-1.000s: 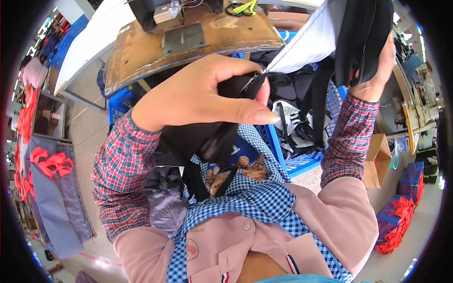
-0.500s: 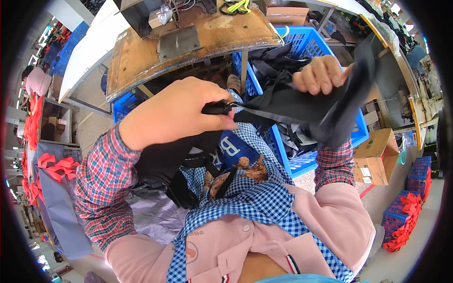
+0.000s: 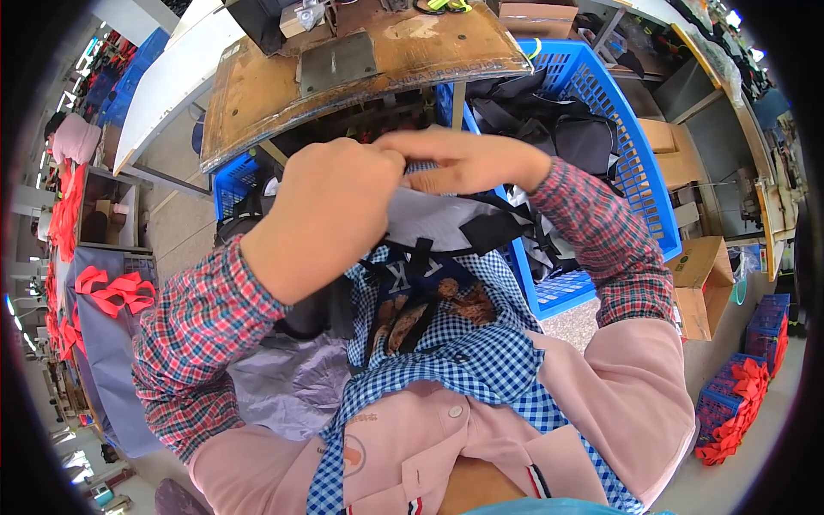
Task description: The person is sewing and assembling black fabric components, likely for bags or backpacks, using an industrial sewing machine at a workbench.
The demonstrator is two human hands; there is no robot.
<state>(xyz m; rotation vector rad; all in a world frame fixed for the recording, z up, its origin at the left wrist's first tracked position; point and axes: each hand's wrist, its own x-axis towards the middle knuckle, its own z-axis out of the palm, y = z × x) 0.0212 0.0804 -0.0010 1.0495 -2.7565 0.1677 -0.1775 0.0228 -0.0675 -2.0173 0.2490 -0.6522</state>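
My left hand [image 3: 330, 215] is closed, its back toward me, at the upper edge of a grey-and-black fabric piece [image 3: 438, 223]. Against it, my right hand [image 3: 472, 161] comes in from the right with bent fingers, pinched at the same edge; the fingertips of both hands are partly hidden where they meet. Below them the piece hangs over my lap, its grey side showing, with black straps at its right end. More black fabric [image 3: 330, 305] lies below my left wrist, on my blue checked apron [image 3: 481, 365].
Ahead stands a worn wooden worktable [image 3: 412, 53]. To its right, a blue plastic crate [image 3: 657, 193] holds black and grey fabric pieces. An opened cardboard box [image 3: 699, 279] is on the floor at the right. Red strips [image 3: 116, 290] lie over a grey cloth at the left.
My right hand has moved left from over the crate to meet my left hand. The fabric piece, stretched out rightward before, now hangs below both hands with its grey side showing.
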